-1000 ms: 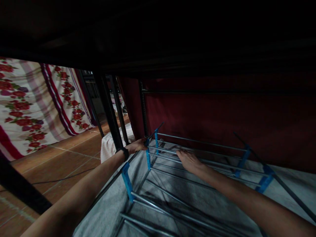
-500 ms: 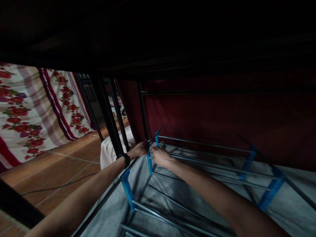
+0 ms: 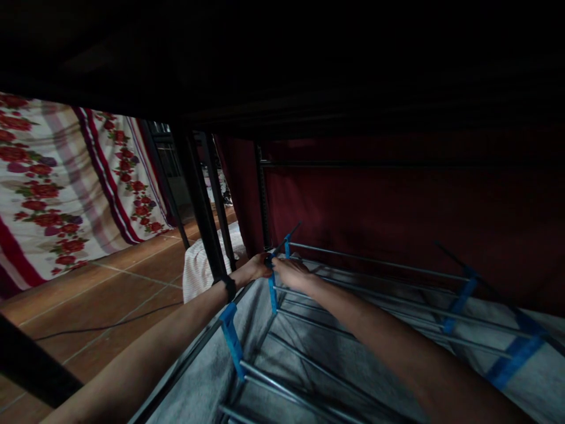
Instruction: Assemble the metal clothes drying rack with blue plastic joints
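A partly assembled metal tube rack with blue plastic connectors lies on a grey cloth point(image 3: 247, 318). My left hand point(image 3: 253, 269), with a dark band on its wrist, is closed around the top of a blue connector point(image 3: 272, 294) at the rack's left end. From the other side my right hand point(image 3: 291, 274) presses its closed fingers on the same connector. The fingertips are partly hidden. Silver tubes point(image 3: 304, 391) run from the connectors toward the right. Nearer to me stands another blue connector point(image 3: 232, 338) on a dark rod.
A black metal frame post point(image 3: 200, 206) rises beside my left forearm, and a dark surface hangs low overhead. Behind the rack is a dark red curtain point(image 3: 375, 218). A cable point(image 3: 110, 325) crosses the tiled floor point(image 3: 132, 288) at left, near a floral cloth point(image 3: 66, 176).
My right hand has shifted up and left from the tube ends to the connector top, closer to my left hand. The whole view has turned slightly.
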